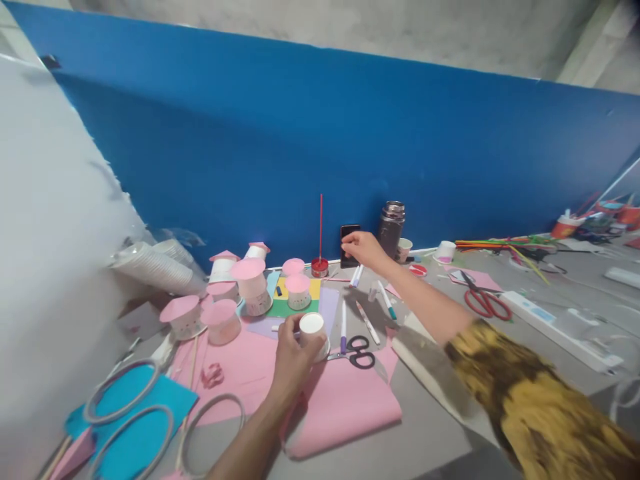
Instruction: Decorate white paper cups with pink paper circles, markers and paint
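Observation:
My left hand (295,350) is wrapped round a white paper cup (313,325), which stands upside down with its base facing up. The cup is just left of small black-handled scissors (361,352), above pink paper (345,413). My right hand (364,248) is raised near the blue wall, in front of a black phone (351,229). Its fingertips are pinched together; whatever they hold, if anything, is too small to make out. Left of that hand is a round red container (320,268) with a thin red stick (321,223) rising from it.
Pink-topped paper cups (249,283) stand at the left, beside stacked cups (150,267). Several markers (367,322) lie in the middle. A dark flask (391,227) stands by the wall. Red-handled scissors (487,305) and a power strip (560,331) are at right; grey rings (133,440) lie front left.

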Available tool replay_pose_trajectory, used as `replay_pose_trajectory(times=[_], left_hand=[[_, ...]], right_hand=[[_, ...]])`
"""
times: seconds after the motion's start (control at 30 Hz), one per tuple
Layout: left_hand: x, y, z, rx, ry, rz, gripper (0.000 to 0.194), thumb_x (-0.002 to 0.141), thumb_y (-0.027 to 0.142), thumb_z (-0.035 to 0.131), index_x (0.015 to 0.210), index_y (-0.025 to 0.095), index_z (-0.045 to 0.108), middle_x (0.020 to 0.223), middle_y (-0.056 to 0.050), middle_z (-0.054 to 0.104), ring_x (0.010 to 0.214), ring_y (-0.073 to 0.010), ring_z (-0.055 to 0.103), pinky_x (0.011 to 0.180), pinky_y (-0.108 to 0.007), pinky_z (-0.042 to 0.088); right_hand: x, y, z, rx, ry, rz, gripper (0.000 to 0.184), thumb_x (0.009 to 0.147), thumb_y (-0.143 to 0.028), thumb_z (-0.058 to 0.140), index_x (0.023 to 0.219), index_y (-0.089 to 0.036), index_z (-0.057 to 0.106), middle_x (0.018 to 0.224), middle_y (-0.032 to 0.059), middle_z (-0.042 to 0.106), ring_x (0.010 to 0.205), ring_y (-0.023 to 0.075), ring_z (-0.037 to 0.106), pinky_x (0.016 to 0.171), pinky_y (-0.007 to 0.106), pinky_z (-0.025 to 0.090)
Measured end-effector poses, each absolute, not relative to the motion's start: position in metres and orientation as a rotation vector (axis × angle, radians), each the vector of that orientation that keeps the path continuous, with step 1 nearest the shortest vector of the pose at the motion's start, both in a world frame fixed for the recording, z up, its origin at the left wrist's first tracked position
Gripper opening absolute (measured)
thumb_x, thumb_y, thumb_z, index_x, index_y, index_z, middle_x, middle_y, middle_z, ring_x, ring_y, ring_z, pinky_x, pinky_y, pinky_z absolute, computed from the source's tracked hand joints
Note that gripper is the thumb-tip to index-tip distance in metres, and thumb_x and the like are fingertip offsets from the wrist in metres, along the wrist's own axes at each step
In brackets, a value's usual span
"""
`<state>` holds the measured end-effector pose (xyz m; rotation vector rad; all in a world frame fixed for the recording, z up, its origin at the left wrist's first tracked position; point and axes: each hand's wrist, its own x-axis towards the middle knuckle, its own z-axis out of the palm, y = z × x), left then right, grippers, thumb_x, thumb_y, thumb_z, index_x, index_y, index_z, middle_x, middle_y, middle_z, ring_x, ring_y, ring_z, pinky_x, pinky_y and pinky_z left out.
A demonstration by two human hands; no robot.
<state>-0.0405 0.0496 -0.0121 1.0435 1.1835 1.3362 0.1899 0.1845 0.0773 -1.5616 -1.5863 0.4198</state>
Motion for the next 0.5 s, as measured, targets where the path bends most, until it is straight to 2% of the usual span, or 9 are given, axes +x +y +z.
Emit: replay_pose_trajectory(times=[0.13,0.27,0.5], left_hand=[[-0.043,0.053,-0.016,1.073,1.172,1.387,0.045,0.055,0.020,0.083,0.097,0.019,0.069,0.103,-0.009,0.067,0.098,-0.0287,0.063,0.080,-0.036,0.050],[-0.046,0.056,-0.010,1.015,1.170,1.430,0.043,0.056,0.021,0.081,0.097,0.020,0.068,0.101,-0.010,0.068,0.095,-0.0283,0.064,0.078,-0.036,0.050],[-0.052,0.057,0.000,0.921,1.206,1.380,0.044,0.062,0.027,0.080,0.103,0.018,0.068,0.099,-0.009,0.071,0.091,-0.0263,0.065,0.074,-0.034,0.049]], right_hand=[[0.160,0.256,0.082,-1.692,-1.507,0.438,0.036,0.094,-0.037,0.067,0.119,-0.012,0.066,0.096,0.0096,0.075,0.081,0.0189,0.070,0.073,0.032,0.057],[0.140,0.287,0.074,-1.748,-1.518,0.450,0.034,0.099,-0.040,0.064,0.123,-0.016,0.064,0.119,0.0083,0.068,0.099,0.0212,0.069,0.085,0.041,0.060],[0.139,0.278,0.065,-1.694,-1.569,0.389,0.034,0.099,-0.037,0.064,0.128,-0.018,0.062,0.129,0.0101,0.064,0.110,0.0238,0.066,0.093,0.045,0.058]])
